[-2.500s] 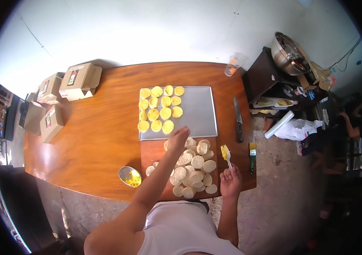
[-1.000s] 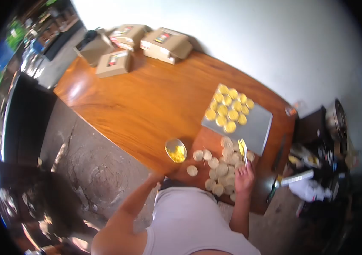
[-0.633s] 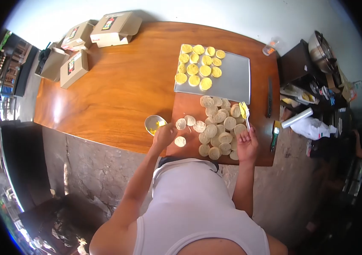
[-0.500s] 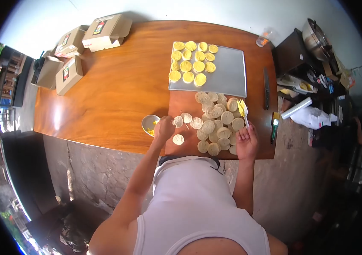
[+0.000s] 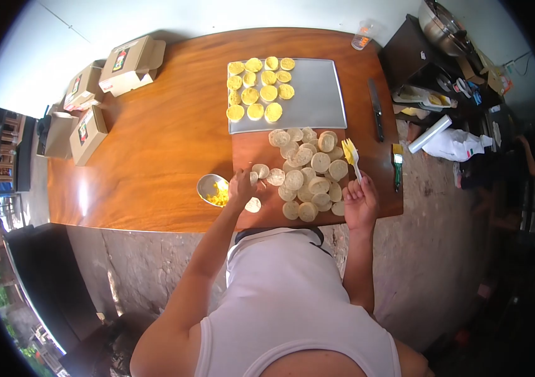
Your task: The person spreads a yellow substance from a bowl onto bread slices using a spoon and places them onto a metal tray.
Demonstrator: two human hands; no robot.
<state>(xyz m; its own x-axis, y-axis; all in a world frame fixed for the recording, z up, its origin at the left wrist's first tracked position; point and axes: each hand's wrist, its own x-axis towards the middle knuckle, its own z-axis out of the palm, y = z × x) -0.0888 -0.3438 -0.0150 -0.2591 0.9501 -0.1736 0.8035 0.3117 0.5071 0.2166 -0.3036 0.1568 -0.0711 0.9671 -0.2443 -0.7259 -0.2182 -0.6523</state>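
My left hand (image 5: pixel 241 187) is closed around the edge of a pale bread round (image 5: pixel 253 178), between the bowl and the bread pile. A metal bowl (image 5: pixel 202 185) holding yellow spread sits just left of it. My right hand (image 5: pixel 361 202) grips a white plastic fork (image 5: pixel 356 166) upright, with yellow spread on its tines. Between the hands lies a heap of plain bread rounds (image 5: pixel 306 179); a loose round (image 5: pixel 253 205) rests below my left hand. Beyond them, a metal tray (image 5: pixel 315 94) carries several yellow-topped rounds (image 5: pixel 268 93) on its left side.
Cardboard boxes (image 5: pixel 130 63) stand at the table's back left. On the right lie a knife (image 5: pixel 375 110) and a green-handled brush (image 5: pixel 397 167). A clear cup (image 5: pixel 361 41) stands at the back edge. Plastic bags (image 5: pixel 453 144) are beyond the right side.
The view has shifted, so the table items appear farther left. My left hand has moved slightly right, away from the bowl, uncovering more of its yellow contents. The fork stays in my right hand.
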